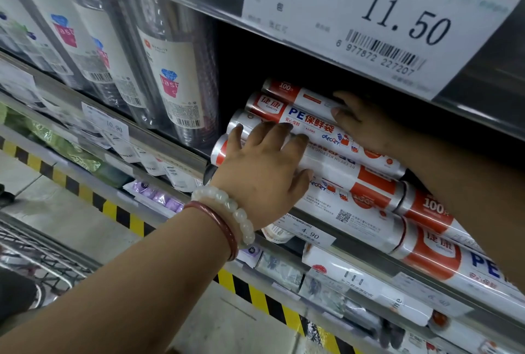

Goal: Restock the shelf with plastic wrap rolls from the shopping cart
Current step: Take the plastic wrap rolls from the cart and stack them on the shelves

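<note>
Several white and orange plastic wrap rolls lie stacked on their sides on the middle shelf. My left hand, with two bracelets on the wrist, lies flat with fingers spread against the front of the stack, touching the lower rolls. My right hand reaches in from the right and rests on the top rolls, its palm hidden behind them. Neither hand closes around a roll. More rolls lie at the right on the same shelf.
Tall sleeves of clear plastic cups stand left of the rolls. A large 11.50 price tag hangs on the upper shelf edge just above my right hand. Lower shelves hold packaged goods. Yellow-black floor tape and the wire cart lie bottom left.
</note>
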